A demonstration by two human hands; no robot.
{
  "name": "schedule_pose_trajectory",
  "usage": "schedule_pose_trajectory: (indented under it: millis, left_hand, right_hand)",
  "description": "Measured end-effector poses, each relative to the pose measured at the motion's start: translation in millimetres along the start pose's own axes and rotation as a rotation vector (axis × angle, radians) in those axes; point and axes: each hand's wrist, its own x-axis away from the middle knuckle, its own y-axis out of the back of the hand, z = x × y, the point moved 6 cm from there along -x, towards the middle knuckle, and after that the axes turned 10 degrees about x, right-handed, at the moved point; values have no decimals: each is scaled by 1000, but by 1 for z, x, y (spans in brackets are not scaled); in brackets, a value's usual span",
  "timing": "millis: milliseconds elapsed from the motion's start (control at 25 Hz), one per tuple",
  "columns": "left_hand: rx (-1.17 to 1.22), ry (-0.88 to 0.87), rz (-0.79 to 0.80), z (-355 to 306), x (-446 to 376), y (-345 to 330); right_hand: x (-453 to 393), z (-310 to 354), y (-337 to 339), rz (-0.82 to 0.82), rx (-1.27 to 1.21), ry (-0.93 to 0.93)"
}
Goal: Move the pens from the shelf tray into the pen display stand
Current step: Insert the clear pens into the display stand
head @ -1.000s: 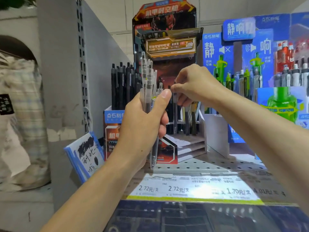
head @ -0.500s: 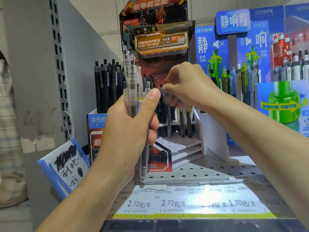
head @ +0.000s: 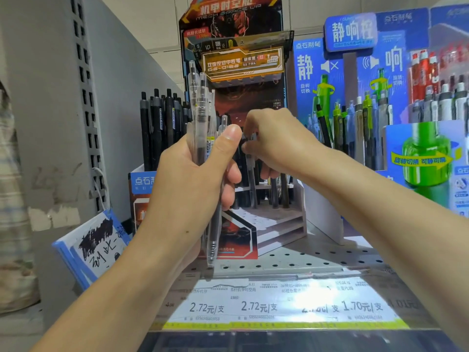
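Head view: the left hand [head: 198, 179] grips an upright bundle of clear plastic pens [head: 201, 118], kept close as a supply, while the right hand [head: 274, 141], fingers curled, pinches one pen [head: 250, 174] and seats it in the stepped red-and-black cardboard pen display stand [head: 276, 224] on the perforated metal shelf [head: 317, 257].

Blue pen displays [head: 380, 97] right; price labels [head: 279, 306] below
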Motion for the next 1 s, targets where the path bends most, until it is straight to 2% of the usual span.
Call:
schedule_pose_trajectory:
  millis: [80, 160, 600, 800, 1000]
  left_hand:
    - [-11, 1, -1, -2, -2, 0]
    - [-9, 17, 2, -4, -2, 0]
    - [-42, 74, 4, -9, -5, 0]
    - [-59, 81, 7, -11, -5, 0]
    - [-57, 68, 24, -14, -5, -5]
  right_hand:
    - [-3, 4, 2, -36, 154, 22]
    - [-5, 4, 5, -34, 191, 21]
    - [-4, 0, 0, 61, 52, -8]
    - [-4, 6, 0, 39, 73, -41]
    - [-8, 5, 3, 135, 15, -25]
